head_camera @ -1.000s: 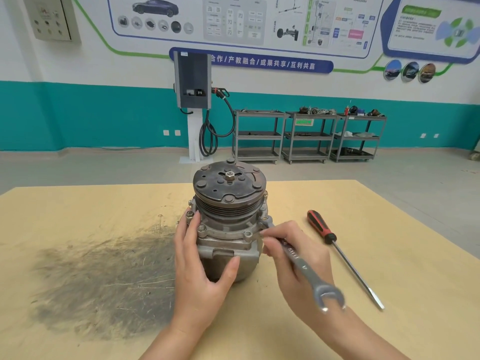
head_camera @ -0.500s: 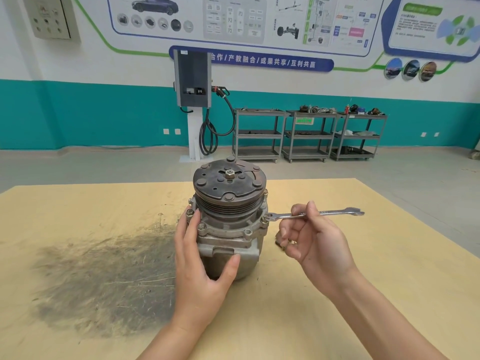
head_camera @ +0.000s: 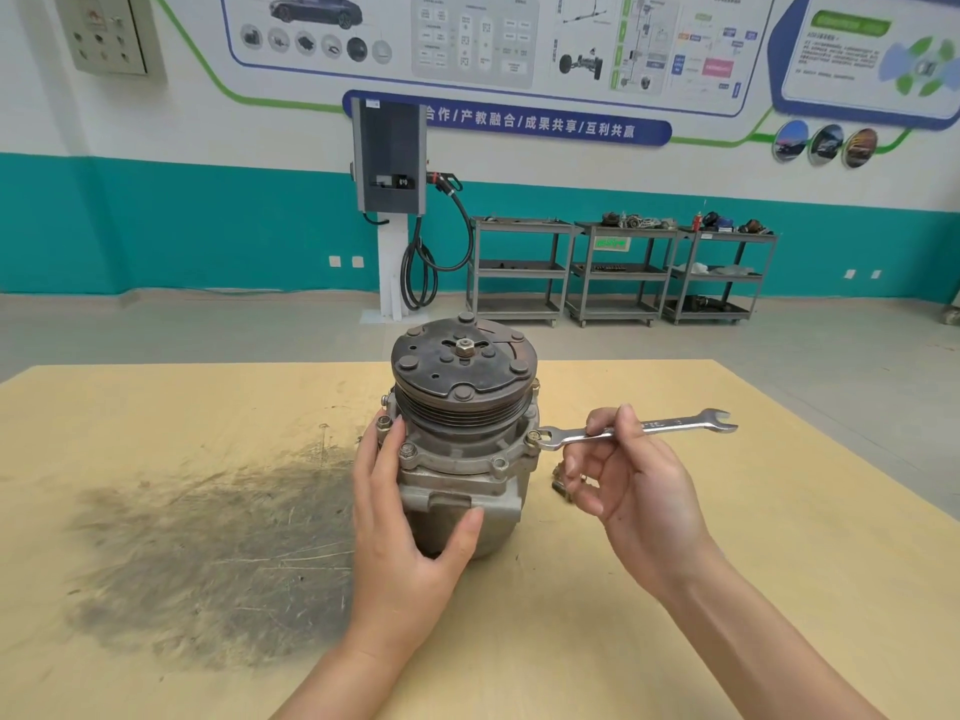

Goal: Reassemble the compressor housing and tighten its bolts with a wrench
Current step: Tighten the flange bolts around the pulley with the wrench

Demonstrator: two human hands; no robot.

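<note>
Compressor (head_camera: 460,459) stands upright mid-table (head_camera: 779,563), pulley face up. Left hand (head_camera: 405,522) wraps its left side: fingers up along the flange, thumb pressed on the front of the body. Holding it, not gripping hard as far as I can tell. Right hand (head_camera: 634,485) pinches the wrench (head_camera: 644,428) mid-shaft between thumb and index, other fingers loosely curled below. Wrench lies roughly level, near jaw seated on the right-side flange bolt (head_camera: 532,438), far jaw pointing right, free. Front bolts look seated in the flange. Dark scuffed stain (head_camera: 208,553) on the table left of the compressor. Shelf carts (head_camera: 618,272) stand by the back wall.
</note>
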